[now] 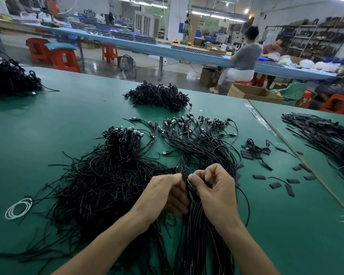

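Observation:
A thick bundle of black cables [199, 225] runs from the near edge of the green table [68, 116] up between my two hands. My left hand [163, 193] grips the bundle from the left with curled fingers. My right hand [214, 187] pinches the bundle's upper end from the right, its fingers curled over the wires. Beyond the hands the same cables fan out, their USB plugs [197, 121] lying spread on the mat. Where my fingers meet the wires is partly hidden.
A tangled heap of black wires [99, 185] lies left of my hands, a white cable coil [18, 208] at far left. Short black sleeve pieces [276, 184] are scattered at right. More cable piles [159, 95] sit farther back. People work at a blue bench [187, 52] beyond.

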The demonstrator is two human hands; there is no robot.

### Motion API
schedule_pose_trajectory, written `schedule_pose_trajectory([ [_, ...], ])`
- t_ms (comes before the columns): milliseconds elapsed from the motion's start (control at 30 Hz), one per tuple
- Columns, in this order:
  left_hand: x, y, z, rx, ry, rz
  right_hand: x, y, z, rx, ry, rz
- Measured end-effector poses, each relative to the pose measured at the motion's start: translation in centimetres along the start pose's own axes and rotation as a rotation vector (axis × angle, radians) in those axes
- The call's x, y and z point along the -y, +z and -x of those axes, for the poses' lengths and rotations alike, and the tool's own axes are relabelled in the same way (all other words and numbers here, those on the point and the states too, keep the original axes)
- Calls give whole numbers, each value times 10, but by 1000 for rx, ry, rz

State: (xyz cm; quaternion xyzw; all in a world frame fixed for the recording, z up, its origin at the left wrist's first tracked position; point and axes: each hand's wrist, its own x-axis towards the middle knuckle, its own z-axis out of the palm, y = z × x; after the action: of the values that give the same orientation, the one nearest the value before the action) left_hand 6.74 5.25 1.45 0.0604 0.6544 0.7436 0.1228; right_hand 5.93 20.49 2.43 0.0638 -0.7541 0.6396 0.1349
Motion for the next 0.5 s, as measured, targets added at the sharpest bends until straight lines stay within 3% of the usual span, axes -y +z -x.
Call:
schedule_pose_trajectory([
  [167,2,-4,2,36,12,-175,1,-2,1,24,-76,88],
  [267,4,-4,0,-29,22,-109,1,0,2,55,-47,62],
  [400,8,-4,-2,-113,119,-61,1,3,4,99,50,-149],
  [500,5,-3,-5,-179,96,135,-1,6,7,146,143,-276],
])
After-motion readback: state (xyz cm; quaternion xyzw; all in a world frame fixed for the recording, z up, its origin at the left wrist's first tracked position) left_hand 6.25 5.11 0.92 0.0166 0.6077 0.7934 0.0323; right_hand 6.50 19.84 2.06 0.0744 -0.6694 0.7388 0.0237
